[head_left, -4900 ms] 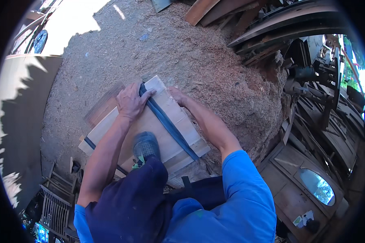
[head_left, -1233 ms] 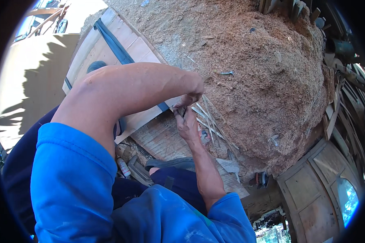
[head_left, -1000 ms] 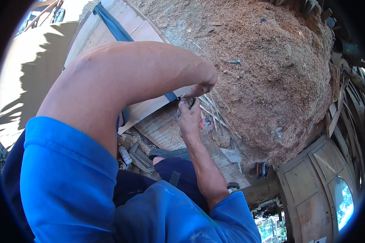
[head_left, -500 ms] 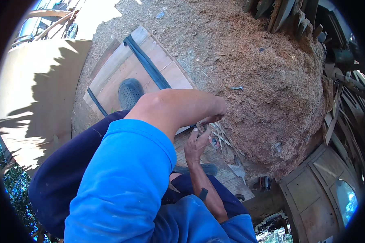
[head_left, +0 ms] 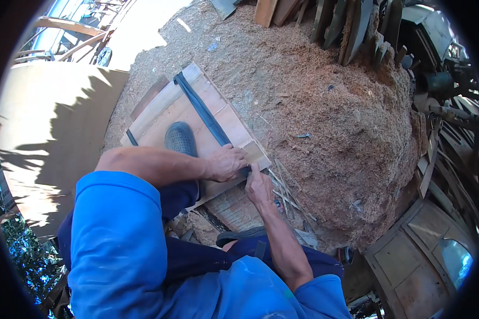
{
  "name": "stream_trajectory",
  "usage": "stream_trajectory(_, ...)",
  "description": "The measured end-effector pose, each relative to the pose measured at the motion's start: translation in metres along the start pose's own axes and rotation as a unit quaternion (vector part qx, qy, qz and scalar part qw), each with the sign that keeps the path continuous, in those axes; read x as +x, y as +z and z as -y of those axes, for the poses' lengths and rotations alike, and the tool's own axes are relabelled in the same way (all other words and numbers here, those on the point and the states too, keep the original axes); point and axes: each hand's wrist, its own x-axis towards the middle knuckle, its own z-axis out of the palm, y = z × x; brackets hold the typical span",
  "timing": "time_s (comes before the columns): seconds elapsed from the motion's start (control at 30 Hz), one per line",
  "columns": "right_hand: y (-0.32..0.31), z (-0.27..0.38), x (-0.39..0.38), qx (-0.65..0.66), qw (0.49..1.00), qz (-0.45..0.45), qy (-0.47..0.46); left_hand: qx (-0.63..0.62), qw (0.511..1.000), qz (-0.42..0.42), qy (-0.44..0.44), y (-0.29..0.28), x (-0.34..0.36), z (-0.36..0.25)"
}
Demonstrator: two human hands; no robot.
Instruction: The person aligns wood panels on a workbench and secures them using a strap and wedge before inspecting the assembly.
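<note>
On the ground strewn with shavings, at the person's feet, lies the work: a stack of pale wooden panels [head_left: 159,118], set obliquely, a dark blue rubbery strap [head_left: 205,119] running lengthwise across its top face. Left hand [head_left: 226,162]: palm down over the strap near the stack's near right corner, fingers bunched and curled; from where I stand, cannot tell whether they pinch it or only press it. Right hand [head_left: 259,187]: just beside the left, at the stack's edge, fingers folded in, thumb raised, pinching the strap where it reaches that edge. A grey perforated clog [head_left: 180,138] stands on the panels, left of the strap. Near its far left edge, a second dark band [head_left: 131,138] shows, partly hidden by the forearm. Just beyond the right hand: thin wooden strips [head_left: 287,198], loosely scattered. Farther right, a large mound of brown wood shavings [head_left: 346,159]; a small blue object [head_left: 302,136] lies on its near slope. Left: a broad plywood sheet [head_left: 32,117], sunlit, with jagged shadow.
</note>
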Motion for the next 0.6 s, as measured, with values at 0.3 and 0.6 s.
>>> stream_trajectory(0.3,-0.031,-0.018,0.013,0.014,0.988,0.120,-0.099,-0.054,0.961,-0.174,-0.209,0.077,0.021,-0.057)
stream_trajectory(0.6,-0.055,-0.022,0.003,0.227,0.967,0.106,-0.036,-0.149,0.923,-0.202,-0.293,0.082,0.023,-0.067)
